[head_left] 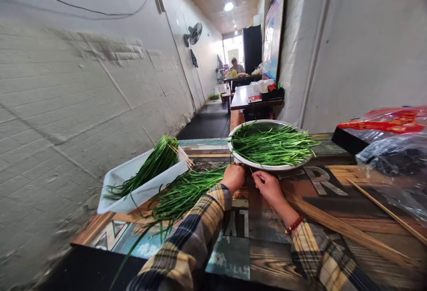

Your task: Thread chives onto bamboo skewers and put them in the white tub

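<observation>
My left hand [234,176] is closed around the end of a loose bunch of chives [191,189], whose long leaves trail to the left across the table. Just to its right, my right hand [269,187] pinches a thin wooden skewer [276,215] between thumb and fingers; the skewer's tip is close to my left hand. Behind both hands stands a round metal basin [240,157] heaped with more chives [271,144]. A white plastic tub [116,177] at the left holds skewered chives [150,169], with skewer ends sticking out to the right.
A bundle of bare skewers [347,229] lies on the patterned wooden table [267,255], and a single stick [383,209] lies farther right. Clear plastic bags [396,162] sit at the right edge. Beyond are another table [245,95] and a seated person [236,66].
</observation>
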A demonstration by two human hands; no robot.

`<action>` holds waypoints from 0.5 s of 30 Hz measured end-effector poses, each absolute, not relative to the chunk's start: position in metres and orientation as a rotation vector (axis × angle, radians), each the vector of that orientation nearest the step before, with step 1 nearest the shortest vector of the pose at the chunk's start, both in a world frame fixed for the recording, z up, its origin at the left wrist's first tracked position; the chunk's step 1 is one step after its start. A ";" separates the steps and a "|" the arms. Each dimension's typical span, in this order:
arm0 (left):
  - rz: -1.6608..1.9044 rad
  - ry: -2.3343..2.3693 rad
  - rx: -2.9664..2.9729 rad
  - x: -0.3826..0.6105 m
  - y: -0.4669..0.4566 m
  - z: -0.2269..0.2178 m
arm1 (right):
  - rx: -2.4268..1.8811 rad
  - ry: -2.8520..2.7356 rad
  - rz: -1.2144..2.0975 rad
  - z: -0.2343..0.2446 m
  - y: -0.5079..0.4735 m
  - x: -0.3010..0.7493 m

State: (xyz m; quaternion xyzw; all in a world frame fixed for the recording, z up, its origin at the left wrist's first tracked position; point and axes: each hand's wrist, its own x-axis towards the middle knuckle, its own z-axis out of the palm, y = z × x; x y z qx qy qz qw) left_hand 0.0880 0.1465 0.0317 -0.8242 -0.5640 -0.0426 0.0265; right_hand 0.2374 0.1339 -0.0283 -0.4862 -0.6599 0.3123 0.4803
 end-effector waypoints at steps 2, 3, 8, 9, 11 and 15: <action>-0.118 -1.795 -2.480 0.093 0.155 0.023 | -1.186 -1.611 0.757 -0.029 0.135 0.237; -0.117 -1.822 -2.449 0.095 0.157 0.020 | -1.188 -1.612 0.760 -0.030 0.135 0.237; -0.129 -1.939 -2.330 0.103 0.152 0.013 | -1.208 -1.625 0.798 -0.033 0.135 0.239; -0.134 -1.945 -2.326 0.105 0.149 0.014 | -1.211 -1.629 0.804 -0.034 0.135 0.240; -0.153 -1.924 -2.339 0.109 0.143 0.017 | -1.217 -1.635 0.810 -0.036 0.135 0.241; -0.216 -1.833 -2.373 0.116 0.119 0.032 | -1.211 -1.631 0.795 -0.040 0.136 0.244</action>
